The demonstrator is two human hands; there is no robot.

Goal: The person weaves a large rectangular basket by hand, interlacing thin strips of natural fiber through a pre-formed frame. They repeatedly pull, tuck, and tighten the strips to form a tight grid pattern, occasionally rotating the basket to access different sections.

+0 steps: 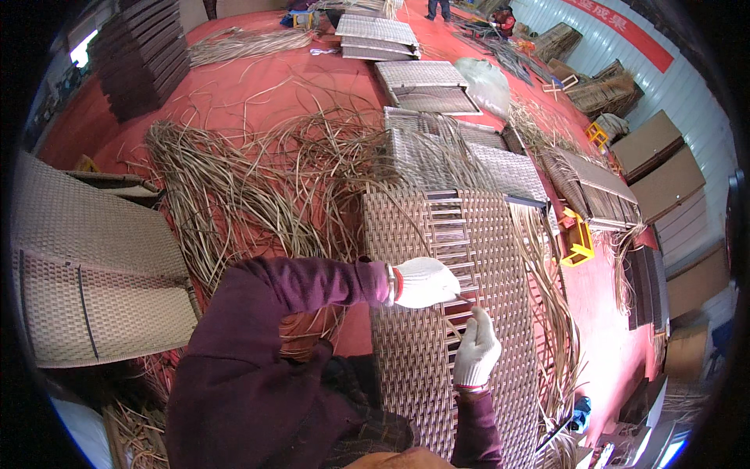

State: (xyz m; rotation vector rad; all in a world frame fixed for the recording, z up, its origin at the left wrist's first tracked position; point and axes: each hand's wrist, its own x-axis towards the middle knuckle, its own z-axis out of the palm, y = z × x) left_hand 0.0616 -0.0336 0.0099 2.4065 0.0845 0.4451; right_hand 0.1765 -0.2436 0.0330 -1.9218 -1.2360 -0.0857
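The woven panel [498, 313] lies in front of the person, its open slatted gap [448, 234] running toward the far edge. The gloved left hand [426, 283] seems to pinch a thin strip [466, 300] over this gap; the right hand [477, 352] is just beside it, fingers partly extended, and whether it grips anything I cannot tell. The strip could twist or snag if pulled at an angle against the slats, and thick glove fabric might let it slip. Loose strands [226, 203] heaped on the left could tangle with the left sleeve [328, 281]. Hanging strands [556, 301] line the right edge, a yellow stool [578, 244] beyond; more panels [508, 170] crowd the far side.
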